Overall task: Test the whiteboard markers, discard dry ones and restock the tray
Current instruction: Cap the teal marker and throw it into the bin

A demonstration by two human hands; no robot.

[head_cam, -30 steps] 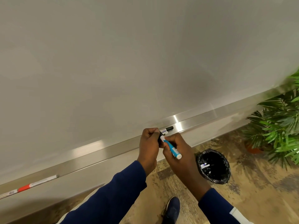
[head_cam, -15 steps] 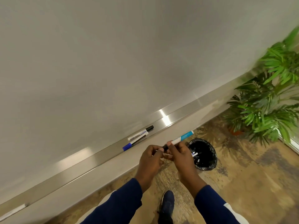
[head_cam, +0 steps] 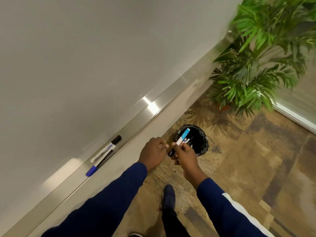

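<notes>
Fingers of the right hand pinch a slim cylindrical turquoise-banded marker.

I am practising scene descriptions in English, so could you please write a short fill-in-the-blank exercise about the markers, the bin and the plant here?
1. The right hand holds the light-blue marker over the bin, whose liner is ___.
2. In the tray, the black-capped marker lies beside a second marker with a ___ cap.
3. The plant has ___ leaves.
Missing words: black, blue, green.
</notes>
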